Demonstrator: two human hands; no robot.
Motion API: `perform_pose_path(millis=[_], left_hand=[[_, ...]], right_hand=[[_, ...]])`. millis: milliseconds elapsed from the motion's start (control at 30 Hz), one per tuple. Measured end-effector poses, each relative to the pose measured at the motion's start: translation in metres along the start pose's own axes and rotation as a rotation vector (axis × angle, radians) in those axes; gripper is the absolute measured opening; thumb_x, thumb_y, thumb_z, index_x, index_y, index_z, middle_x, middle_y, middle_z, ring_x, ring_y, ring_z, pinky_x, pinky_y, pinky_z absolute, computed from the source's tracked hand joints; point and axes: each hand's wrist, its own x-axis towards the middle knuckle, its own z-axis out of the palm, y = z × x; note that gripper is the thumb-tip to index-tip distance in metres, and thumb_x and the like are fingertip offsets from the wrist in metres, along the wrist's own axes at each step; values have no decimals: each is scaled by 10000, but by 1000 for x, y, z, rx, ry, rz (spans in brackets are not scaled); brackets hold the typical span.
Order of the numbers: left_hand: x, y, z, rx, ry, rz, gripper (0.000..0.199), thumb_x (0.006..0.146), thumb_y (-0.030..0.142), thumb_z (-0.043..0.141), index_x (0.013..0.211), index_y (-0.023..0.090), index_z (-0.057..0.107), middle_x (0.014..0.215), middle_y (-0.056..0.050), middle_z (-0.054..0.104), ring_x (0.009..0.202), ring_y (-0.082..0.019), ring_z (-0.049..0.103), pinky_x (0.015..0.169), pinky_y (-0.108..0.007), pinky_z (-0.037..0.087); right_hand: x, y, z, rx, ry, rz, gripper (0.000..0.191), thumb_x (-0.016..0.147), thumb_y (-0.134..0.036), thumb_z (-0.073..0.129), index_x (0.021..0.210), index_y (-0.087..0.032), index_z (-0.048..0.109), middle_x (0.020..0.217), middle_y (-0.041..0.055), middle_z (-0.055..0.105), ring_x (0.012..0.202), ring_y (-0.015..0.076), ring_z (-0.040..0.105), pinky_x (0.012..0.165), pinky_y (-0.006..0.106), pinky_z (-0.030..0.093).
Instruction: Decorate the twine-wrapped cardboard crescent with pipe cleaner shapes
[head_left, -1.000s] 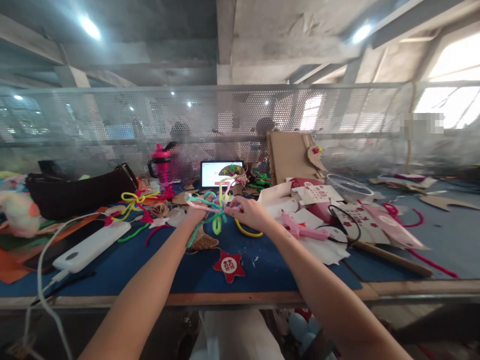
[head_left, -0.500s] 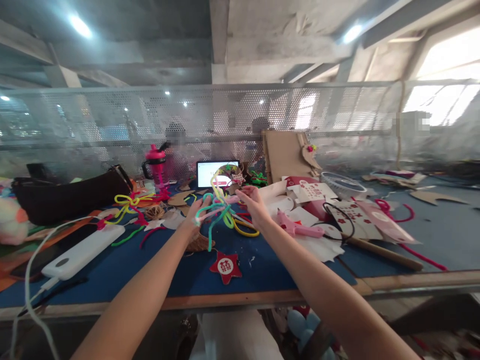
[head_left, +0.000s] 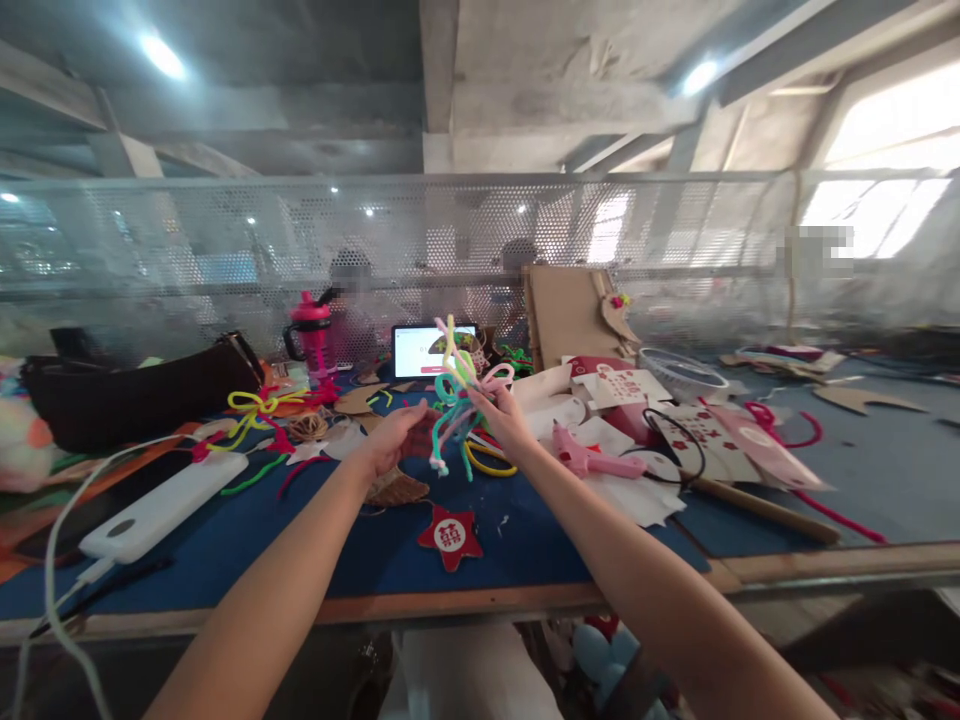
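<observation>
My right hand (head_left: 501, 415) pinches a bow of teal, pink and yellow pipe cleaners (head_left: 453, 385) near its middle and holds it above the table. The bow's loops stand up and its loose ends hang down. To its left, my left hand (head_left: 394, 440) is apart from the bow, fingers stretched out, with nothing in it. Below on the blue table lies a red star (head_left: 450, 536) with a white disc and red character. A brown woven piece (head_left: 397, 487) rests beside my left wrist. Yellow-handled scissors (head_left: 491, 460) lie partly hidden behind my right hand.
A pink glue gun (head_left: 596, 458) lies on papers at the right, near a wooden stick (head_left: 765, 508). Behind stand a lit tablet (head_left: 412, 350), a pink bottle (head_left: 310, 335) and cardboard (head_left: 566, 315). At left are a white power bank (head_left: 165, 508), its cable and a black pouch (head_left: 135, 385).
My left hand has let go of the pipe-cleaner bow and drawn slightly away. The bow now stands more upright in my right hand, its loops showing.
</observation>
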Motion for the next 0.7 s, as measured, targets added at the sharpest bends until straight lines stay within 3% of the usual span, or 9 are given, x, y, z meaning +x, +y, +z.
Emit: perform_pose_path(millis=[100,167,333,500,567,700], left_hand=[[-2,-1,8,-58,-43,-35,343,635,295,764,902,162,594,720,-12,637,543,-126,599,524,-244,481],[-2,-2,14,-83,-35,-42,335,597,243,783,856,158,589,700,0,623,505,-100,567,476,-213,447],[-3,-4,22,44,28,-45,292,630,349,756,694,142,560,502,64,466,343,-15,292,341,-163,195],[-7,-3,29,390,3,180,331,693,433,687,601,161,522,418,73,337,353,-43,268,340,-189,134],[-9,-3,39,368,-22,197,366,713,469,656,586,170,487,409,75,310,348,-46,250,341,-196,122],[-11,-5,60,136,-34,92,400,742,560,578,648,186,474,407,103,240,333,-49,172,349,-200,129]], right_hand=[[1,2,1,70,5,-74,322,740,-502,598,781,-195,513,805,-4,570,742,124,539,663,256,448],[1,2,2,55,-25,-113,301,750,-484,598,780,-193,526,793,-7,557,713,118,529,640,254,448],[1,1,3,86,-94,-116,285,735,-455,630,740,-188,530,775,-19,528,636,86,508,568,222,437],[0,-9,3,334,47,97,350,646,-437,704,682,-188,461,610,-53,487,471,50,415,396,173,315],[1,-12,1,351,105,142,341,631,-416,711,652,-180,465,541,-63,452,425,40,381,365,170,267],[3,-16,-3,343,166,139,294,627,-366,707,622,-170,488,497,-75,423,379,22,326,341,169,224]])
